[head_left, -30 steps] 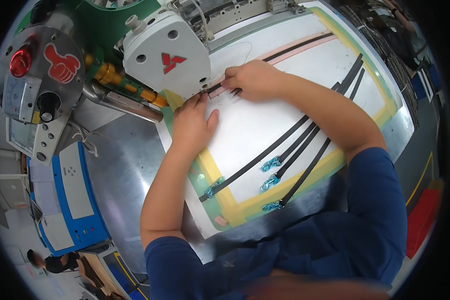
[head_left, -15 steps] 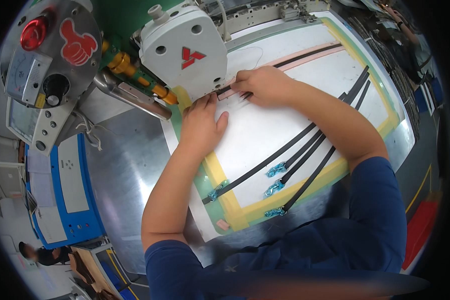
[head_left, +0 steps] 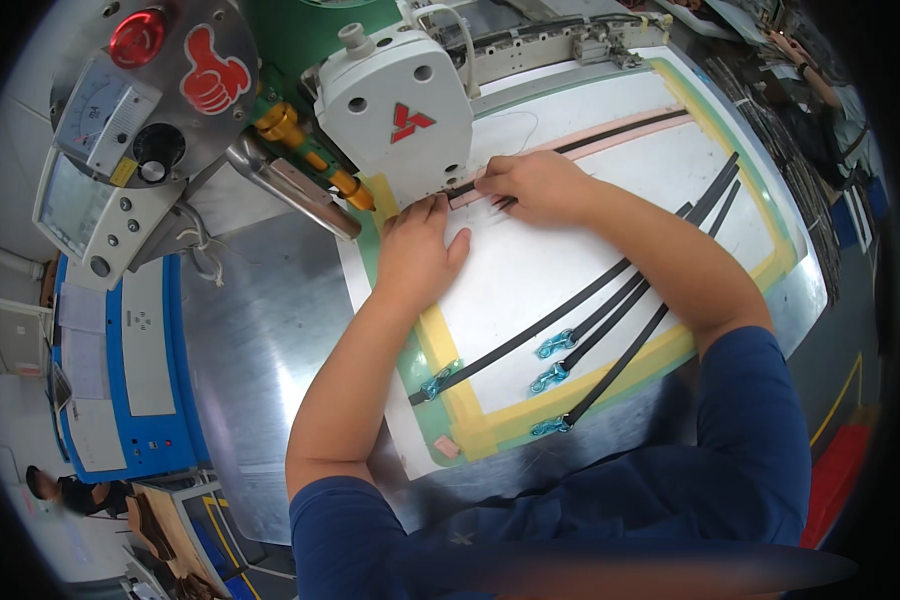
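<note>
My left hand [head_left: 420, 250] lies fairly flat, thumb apart, its fingertips on the end of a black strip [head_left: 620, 131] in a pink channel [head_left: 670, 121] beside the white machine head [head_left: 395, 120]. Right of it, my right hand [head_left: 540, 188] has its index finger on that strip and its other fingers curled round something thin and dark, too small to name. Both are over a white template board [head_left: 510, 330] edged with yellow and green tape. Several loose black straps [head_left: 540, 325] with turquoise-wrapped metal clips [head_left: 550, 375] lie under and below my right forearm.
A control panel with red button [head_left: 135, 40] and gauge overhangs at upper left, near a steel tube [head_left: 300, 195] and orange cylinder [head_left: 350, 185]. A steel table [head_left: 240, 330] surrounds the board; a blue machine [head_left: 155, 450] stands left. Other people appear at lower left [head_left: 80, 495] and upper right [head_left: 825, 85].
The whole view has shifted slightly down and right as the camera moved. Both my hands keep nearly the same places on the strip, with little visible change in their fingers.
</note>
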